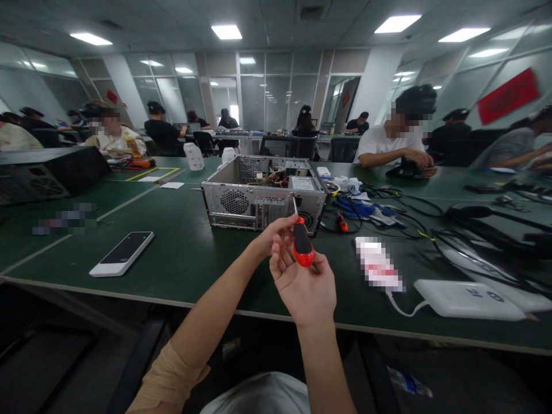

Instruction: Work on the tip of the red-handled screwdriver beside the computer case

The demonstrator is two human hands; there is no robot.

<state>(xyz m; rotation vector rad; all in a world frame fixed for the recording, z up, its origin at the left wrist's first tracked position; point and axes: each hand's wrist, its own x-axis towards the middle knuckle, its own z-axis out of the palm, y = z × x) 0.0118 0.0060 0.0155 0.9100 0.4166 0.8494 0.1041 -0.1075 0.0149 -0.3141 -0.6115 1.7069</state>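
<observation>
Grips a screwdriver point(302, 246) with both hands, in the air above the near edge of the green surface point(181, 253). Right hand point(305, 287) palm up, fingers curled around the lower end of the red and black handle. Left hand point(276, 233) pinching the upper part of the same handle with the fingertips. Metal shaft pointing up, a little tilted to the left, with the tip in front of the rear panel of an open grey computer case point(263, 198); cannot tell if touching it. Further left on the surface, a phone point(122, 253) with white frame and dark screen. To the right, a white flat box point(468, 299) with dark marks on top, too unclear to read, and behind it a tangle of black cables point(431, 227). On the far right wall, a red banner point(509, 95), writing not readable. Brand on screwdriver and case too small to tell.
</observation>
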